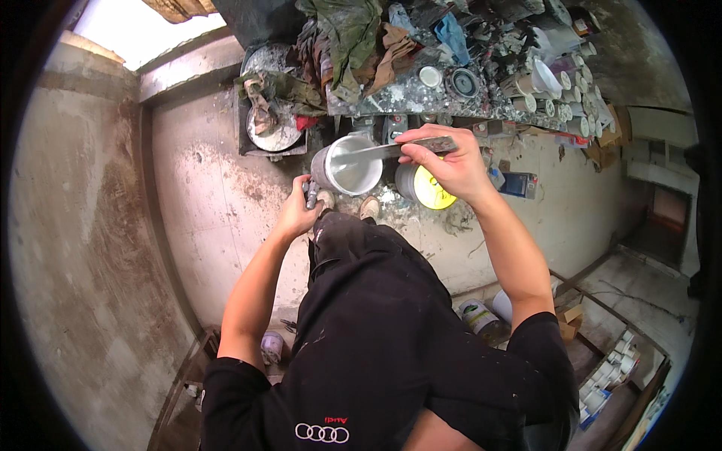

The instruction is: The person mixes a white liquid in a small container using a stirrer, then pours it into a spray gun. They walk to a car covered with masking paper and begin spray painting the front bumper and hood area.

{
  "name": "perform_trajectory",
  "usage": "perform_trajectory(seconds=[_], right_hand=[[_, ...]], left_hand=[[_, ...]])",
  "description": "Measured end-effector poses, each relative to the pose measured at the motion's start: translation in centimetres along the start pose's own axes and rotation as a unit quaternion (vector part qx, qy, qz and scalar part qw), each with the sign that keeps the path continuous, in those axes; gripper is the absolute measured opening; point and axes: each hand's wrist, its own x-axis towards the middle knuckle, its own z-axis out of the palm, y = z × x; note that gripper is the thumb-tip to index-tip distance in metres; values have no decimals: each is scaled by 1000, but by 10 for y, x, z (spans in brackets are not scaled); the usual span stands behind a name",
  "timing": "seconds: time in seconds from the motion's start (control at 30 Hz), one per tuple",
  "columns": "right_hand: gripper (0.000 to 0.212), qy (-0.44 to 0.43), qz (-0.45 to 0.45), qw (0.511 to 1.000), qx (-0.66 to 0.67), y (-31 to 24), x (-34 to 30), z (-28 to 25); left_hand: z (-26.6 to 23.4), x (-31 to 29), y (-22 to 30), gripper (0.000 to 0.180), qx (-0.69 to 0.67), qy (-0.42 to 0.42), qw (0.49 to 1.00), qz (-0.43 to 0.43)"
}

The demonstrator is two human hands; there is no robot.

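Right hand [450, 167], centre of frame slightly right: clenched around a flat grey metal stirring blade [391, 149], thumb under, fingers over the top edge. Blade runs near-horizontal from the hand toward the left, far end dipping into the white cup [347, 165]. Blade surface smeared with pale paint.

Left hand [298, 210], just left of centre and lower than the right: closed on a dark handle [311, 194] hanging off the cup's left side. Cup held tilted, mouth facing the camera, pale grey inside. Cannot tell how much liquid sits in it.

Yellow-lidded tin [429, 189] directly under the right hand, partly hidden by the wrist. Beside the cup, to its right, not clearly touching.

Two shoes [347, 204] visible below the cup, between the hands, on stained concrete floor [210, 195].

Top of frame: cluttered, paint-spattered workbench [406, 98]. Crumpled rags [353, 41] in green and brown piled upper centre; blue cloth [453, 34] right of them. Row of small white pots [579, 98] along the bench's right end, upper right. Round dirty pan [272, 131] on a dark tray at the bench's left end, rag draped over it.

Lower right: paint tin [478, 316] and white tub [502, 304] on the floor beside the right elbow, more small pots [613, 364] farther right. Small purple-tinted jar [271, 347] lower left, near the left elbow.

Black shirt and trousers fill lower centre.
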Motion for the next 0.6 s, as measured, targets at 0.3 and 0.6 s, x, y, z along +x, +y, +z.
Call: perform_trajectory(seconds=[0.3,0.6], right_hand=[[16,30,-47,997,-52,-4,3,-2],[13,25,-21,999,-27,-10,0,-9]], left_hand=[[-8,-4,16,67,13,15,999,30],[-9,-1,29,60,-18,12,999,33]])
